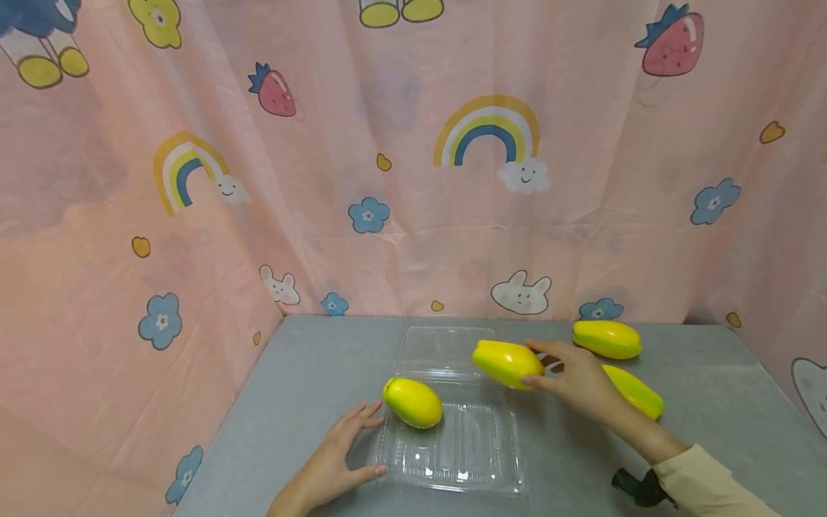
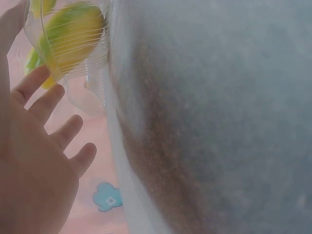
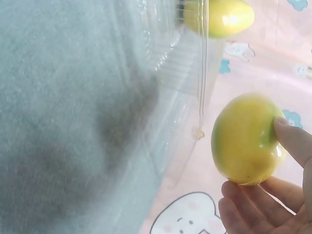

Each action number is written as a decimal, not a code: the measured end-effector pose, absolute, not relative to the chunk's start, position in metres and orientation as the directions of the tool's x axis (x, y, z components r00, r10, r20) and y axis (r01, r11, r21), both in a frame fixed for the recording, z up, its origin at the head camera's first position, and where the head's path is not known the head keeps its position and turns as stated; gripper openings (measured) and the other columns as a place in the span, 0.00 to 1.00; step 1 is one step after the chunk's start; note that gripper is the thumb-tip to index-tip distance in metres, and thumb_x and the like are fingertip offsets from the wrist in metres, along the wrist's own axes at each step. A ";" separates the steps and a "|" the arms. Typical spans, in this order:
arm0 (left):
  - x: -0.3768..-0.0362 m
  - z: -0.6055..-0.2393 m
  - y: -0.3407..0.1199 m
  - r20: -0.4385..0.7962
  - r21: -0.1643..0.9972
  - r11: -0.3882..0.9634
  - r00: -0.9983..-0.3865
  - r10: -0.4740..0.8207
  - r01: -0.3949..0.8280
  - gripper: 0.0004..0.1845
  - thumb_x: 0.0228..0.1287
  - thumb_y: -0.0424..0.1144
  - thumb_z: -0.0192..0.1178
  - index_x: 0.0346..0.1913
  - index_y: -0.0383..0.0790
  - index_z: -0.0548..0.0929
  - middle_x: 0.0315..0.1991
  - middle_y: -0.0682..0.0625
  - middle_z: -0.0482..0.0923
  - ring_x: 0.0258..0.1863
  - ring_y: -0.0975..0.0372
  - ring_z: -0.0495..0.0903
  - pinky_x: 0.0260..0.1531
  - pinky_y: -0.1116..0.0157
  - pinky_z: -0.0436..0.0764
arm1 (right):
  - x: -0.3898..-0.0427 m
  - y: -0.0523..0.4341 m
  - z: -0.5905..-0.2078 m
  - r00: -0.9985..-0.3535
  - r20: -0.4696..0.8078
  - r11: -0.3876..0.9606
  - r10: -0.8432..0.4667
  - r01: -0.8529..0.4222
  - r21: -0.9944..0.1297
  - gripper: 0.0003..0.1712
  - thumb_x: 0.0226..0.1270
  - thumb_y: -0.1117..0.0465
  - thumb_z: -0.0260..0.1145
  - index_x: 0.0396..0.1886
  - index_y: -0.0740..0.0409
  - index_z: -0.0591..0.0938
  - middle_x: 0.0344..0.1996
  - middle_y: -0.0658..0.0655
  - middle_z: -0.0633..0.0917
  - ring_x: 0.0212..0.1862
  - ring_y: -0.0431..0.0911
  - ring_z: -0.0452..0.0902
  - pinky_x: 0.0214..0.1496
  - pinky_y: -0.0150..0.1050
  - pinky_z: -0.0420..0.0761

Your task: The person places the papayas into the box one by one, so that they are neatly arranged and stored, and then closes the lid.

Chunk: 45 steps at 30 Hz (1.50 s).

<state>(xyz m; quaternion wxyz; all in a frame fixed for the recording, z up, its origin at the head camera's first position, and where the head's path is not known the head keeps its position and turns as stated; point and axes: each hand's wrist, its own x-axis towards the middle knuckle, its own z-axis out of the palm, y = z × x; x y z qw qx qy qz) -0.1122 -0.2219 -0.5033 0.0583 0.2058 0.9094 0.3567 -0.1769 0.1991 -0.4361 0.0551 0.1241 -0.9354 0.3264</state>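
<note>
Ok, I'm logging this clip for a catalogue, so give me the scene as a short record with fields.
Left hand: beside the box, fingers apart
Right hand: grips the held fruit, off the table
Box: clear plastic, lid folded back
In box: boxed fruit, far left corner
On table, right: back fruit, front fruit
Fruit colour: yellow, some green
</note>
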 end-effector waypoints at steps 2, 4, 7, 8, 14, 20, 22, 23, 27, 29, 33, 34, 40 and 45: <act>-0.112 -0.504 -0.222 0.039 0.674 0.659 -0.907 0.419 0.333 0.39 0.55 0.59 0.70 0.69 0.53 0.70 0.79 0.54 0.56 0.78 0.44 0.52 0.65 0.28 0.60 | -0.177 0.197 -0.437 -0.964 0.178 0.755 -0.196 -0.264 -0.600 0.40 0.55 0.43 0.75 0.63 0.60 0.78 0.56 0.61 0.84 0.48 0.51 0.83 0.49 0.49 0.86; -0.112 -0.504 -0.222 0.041 0.673 0.659 -0.906 0.420 0.336 0.39 0.55 0.59 0.70 0.69 0.53 0.70 0.79 0.54 0.56 0.78 0.44 0.52 0.65 0.28 0.60 | -0.177 0.196 -0.438 -0.965 0.172 0.749 -0.200 -0.264 -0.608 0.39 0.55 0.43 0.75 0.62 0.59 0.79 0.56 0.61 0.84 0.48 0.50 0.83 0.49 0.49 0.86; -0.113 -0.504 -0.222 0.040 0.668 0.664 -0.907 0.419 0.336 0.39 0.55 0.60 0.70 0.69 0.53 0.70 0.79 0.54 0.56 0.78 0.44 0.52 0.65 0.28 0.60 | -0.176 0.193 -0.439 -0.962 0.170 0.735 -0.213 -0.272 -0.621 0.39 0.55 0.42 0.75 0.61 0.59 0.80 0.55 0.61 0.84 0.47 0.50 0.83 0.48 0.48 0.86; -0.113 -0.504 -0.222 0.039 0.667 0.665 -0.907 0.419 0.336 0.39 0.55 0.60 0.69 0.69 0.53 0.70 0.79 0.54 0.56 0.78 0.44 0.52 0.65 0.28 0.60 | -0.176 0.192 -0.439 -0.962 0.170 0.731 -0.215 -0.274 -0.625 0.38 0.55 0.42 0.75 0.61 0.59 0.80 0.55 0.61 0.85 0.47 0.49 0.83 0.48 0.47 0.87; -0.113 -0.505 -0.222 0.036 0.664 0.669 -0.908 0.417 0.333 0.39 0.54 0.61 0.69 0.69 0.54 0.70 0.79 0.54 0.56 0.78 0.43 0.52 0.65 0.28 0.60 | -0.176 0.188 -0.440 -0.963 0.154 0.723 -0.221 -0.268 -0.637 0.38 0.55 0.42 0.75 0.60 0.59 0.80 0.55 0.61 0.84 0.47 0.49 0.83 0.49 0.48 0.87; -0.113 -0.506 -0.222 0.039 0.663 0.671 -0.910 0.413 0.333 0.39 0.54 0.61 0.69 0.69 0.56 0.70 0.79 0.55 0.56 0.78 0.44 0.53 0.64 0.28 0.61 | -0.174 0.182 -0.438 -0.968 0.130 0.721 -0.216 -0.248 -0.647 0.38 0.54 0.42 0.75 0.61 0.58 0.79 0.55 0.60 0.85 0.48 0.50 0.83 0.51 0.50 0.86; -0.113 -0.506 -0.222 0.043 0.664 0.669 -0.910 0.412 0.334 0.39 0.54 0.61 0.69 0.69 0.56 0.70 0.79 0.55 0.56 0.78 0.44 0.53 0.64 0.28 0.61 | -0.173 0.180 -0.437 -0.968 0.129 0.717 -0.217 -0.248 -0.651 0.38 0.54 0.42 0.76 0.60 0.58 0.80 0.55 0.60 0.85 0.47 0.50 0.83 0.50 0.50 0.86; -0.113 -0.506 -0.222 0.045 0.664 0.668 -0.910 0.413 0.336 0.39 0.54 0.61 0.69 0.69 0.56 0.70 0.79 0.54 0.56 0.78 0.44 0.53 0.64 0.28 0.61 | -0.172 0.179 -0.437 -0.967 0.129 0.713 -0.219 -0.249 -0.655 0.38 0.54 0.42 0.76 0.60 0.58 0.80 0.55 0.59 0.85 0.47 0.49 0.83 0.51 0.50 0.86; -0.112 -0.506 -0.222 0.052 0.665 0.665 -0.909 0.413 0.340 0.40 0.54 0.61 0.69 0.69 0.55 0.70 0.79 0.54 0.56 0.78 0.43 0.53 0.64 0.28 0.61 | -0.172 0.175 -0.438 -0.963 0.137 0.698 -0.230 -0.262 -0.666 0.37 0.53 0.43 0.76 0.60 0.57 0.80 0.55 0.59 0.85 0.47 0.49 0.83 0.50 0.49 0.86; -0.112 -0.506 -0.222 0.051 0.665 0.666 -0.910 0.412 0.338 0.40 0.54 0.61 0.69 0.69 0.55 0.70 0.79 0.54 0.56 0.78 0.43 0.53 0.64 0.27 0.61 | -0.172 0.174 -0.440 -0.962 0.138 0.692 -0.236 -0.266 -0.671 0.38 0.53 0.44 0.77 0.61 0.57 0.79 0.56 0.59 0.85 0.48 0.49 0.83 0.50 0.49 0.86; -0.113 -0.506 -0.221 0.042 0.665 0.670 -0.912 0.408 0.330 0.40 0.54 0.61 0.69 0.69 0.56 0.70 0.79 0.54 0.56 0.78 0.43 0.53 0.64 0.27 0.60 | -0.172 0.173 -0.443 -0.960 0.135 0.682 -0.246 -0.270 -0.680 0.40 0.53 0.44 0.77 0.63 0.57 0.78 0.58 0.58 0.84 0.48 0.48 0.82 0.51 0.48 0.86; -0.113 -0.506 -0.221 0.039 0.665 0.671 -0.913 0.407 0.328 0.40 0.54 0.61 0.69 0.69 0.56 0.70 0.79 0.55 0.56 0.78 0.43 0.53 0.64 0.27 0.60 | -0.172 0.173 -0.444 -0.959 0.135 0.680 -0.251 -0.274 -0.680 0.40 0.54 0.44 0.76 0.63 0.57 0.78 0.58 0.59 0.84 0.48 0.48 0.82 0.51 0.48 0.86; -0.114 -0.506 -0.221 0.032 0.668 0.671 -0.913 0.407 0.322 0.40 0.54 0.61 0.69 0.69 0.55 0.70 0.79 0.54 0.56 0.78 0.43 0.52 0.64 0.27 0.60 | -0.171 0.171 -0.446 -0.955 0.136 0.674 -0.263 -0.282 -0.682 0.37 0.53 0.44 0.77 0.61 0.55 0.80 0.55 0.57 0.85 0.47 0.46 0.82 0.51 0.47 0.86; -0.113 -0.506 -0.222 0.046 0.669 0.662 -0.908 0.416 0.337 0.39 0.55 0.60 0.69 0.69 0.53 0.70 0.79 0.54 0.56 0.78 0.43 0.52 0.64 0.27 0.60 | -0.170 0.168 -0.447 -0.954 0.136 0.671 -0.268 -0.286 -0.684 0.36 0.53 0.45 0.77 0.60 0.55 0.80 0.54 0.57 0.85 0.46 0.45 0.82 0.50 0.46 0.87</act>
